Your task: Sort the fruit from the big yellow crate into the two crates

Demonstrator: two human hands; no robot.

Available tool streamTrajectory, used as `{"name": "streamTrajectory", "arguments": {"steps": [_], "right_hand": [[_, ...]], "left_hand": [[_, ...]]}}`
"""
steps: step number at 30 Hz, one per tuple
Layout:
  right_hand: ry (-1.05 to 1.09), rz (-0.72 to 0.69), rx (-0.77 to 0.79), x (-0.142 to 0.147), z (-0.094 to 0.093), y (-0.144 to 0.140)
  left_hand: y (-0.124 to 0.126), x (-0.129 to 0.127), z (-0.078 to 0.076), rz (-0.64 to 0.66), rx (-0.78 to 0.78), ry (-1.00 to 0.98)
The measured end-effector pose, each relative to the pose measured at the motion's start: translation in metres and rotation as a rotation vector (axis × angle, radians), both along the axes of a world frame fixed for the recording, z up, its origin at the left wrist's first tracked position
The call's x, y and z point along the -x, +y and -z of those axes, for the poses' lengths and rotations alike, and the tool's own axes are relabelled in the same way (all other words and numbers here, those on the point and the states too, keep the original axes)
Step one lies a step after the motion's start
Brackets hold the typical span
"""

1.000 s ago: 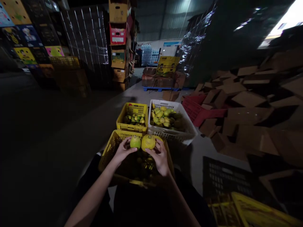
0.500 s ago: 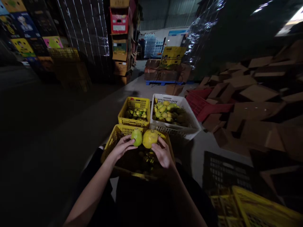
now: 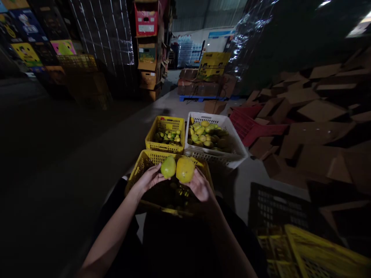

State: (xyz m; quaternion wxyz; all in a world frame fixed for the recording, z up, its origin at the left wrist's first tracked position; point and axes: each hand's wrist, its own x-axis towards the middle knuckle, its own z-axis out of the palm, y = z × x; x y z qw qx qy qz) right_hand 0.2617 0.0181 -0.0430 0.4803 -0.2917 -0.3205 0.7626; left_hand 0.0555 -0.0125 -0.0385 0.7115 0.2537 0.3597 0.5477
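Note:
My left hand is closed around the side of a smooth yellow-green fruit, pear-like in shape. Beside it, a larger, rounder yellow fruit with small dark marks is gripped by my right hand. The two fruits are held up side by side, nearly touching. Both hands are over a yellow crate in front of me, whose shadowed inside holds more fruit, hard to make out. Behind it stand a smaller-looking yellow crate with small green and yellow fruits, and a white crate heaped with yellow-green fruits.
Flattened and open cardboard boxes pile up on the right, with a red crate among them. Another yellow crate lies near my right side. Stacked cartons and a blue pallet are farther back.
The yellow fruit has turned in my right hand, showing a different, marked side. The green fruit has tilted slightly. Both stay in hand over the crate.

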Motion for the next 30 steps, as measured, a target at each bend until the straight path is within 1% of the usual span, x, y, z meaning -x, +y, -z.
{"name": "streamTrajectory", "arguments": {"steps": [3, 5, 7, 9, 11, 14, 17, 19, 21, 24, 26, 28, 30], "right_hand": [[0.018, -0.007, 0.008, 0.000, -0.002, 0.000], [0.019, -0.036, 0.017, 0.001, -0.004, -0.001], [-0.014, -0.065, 0.006, 0.004, -0.005, -0.002], [-0.088, -0.057, -0.031, 0.009, -0.004, -0.005], [-0.170, -0.027, -0.070, 0.015, -0.001, -0.008], [-0.226, 0.008, -0.078, 0.021, 0.002, -0.011], [-0.210, -0.015, -0.070, 0.021, 0.000, -0.013], [-0.193, -0.042, -0.060, 0.021, 0.001, -0.012], [-0.193, -0.032, -0.035, 0.021, 0.004, -0.010], [-0.200, 0.044, -0.024, 0.024, 0.012, -0.007], [-0.207, 0.054, -0.015, 0.025, 0.015, -0.006], [-0.212, 0.011, 0.007, 0.027, 0.016, -0.006], [-0.200, -0.041, 0.035, 0.028, 0.013, -0.007]], "left_hand": [[0.001, 0.002, -0.002, -0.018, -0.007, -0.010], [0.002, 0.001, -0.003, -0.024, 0.018, -0.002], [0.002, -0.001, -0.002, 0.010, 0.045, 0.005], [-0.001, -0.007, -0.001, 0.064, 0.049, 0.032], [-0.005, -0.014, 0.000, 0.079, 0.025, 0.092], [-0.012, -0.023, 0.002, 0.044, 0.014, 0.229], [-0.014, -0.027, 0.005, 0.044, 0.017, 0.400], [-0.012, -0.026, 0.008, 0.052, 0.005, 0.462], [-0.010, -0.025, 0.013, 0.058, -0.028, 0.469], [-0.009, -0.022, 0.019, 0.079, -0.042, 0.473], [-0.009, -0.021, 0.020, 0.106, 0.015, 0.456], [-0.008, -0.021, 0.018, 0.112, 0.101, 0.390], [-0.006, -0.021, 0.015, 0.082, 0.187, 0.283]]}}
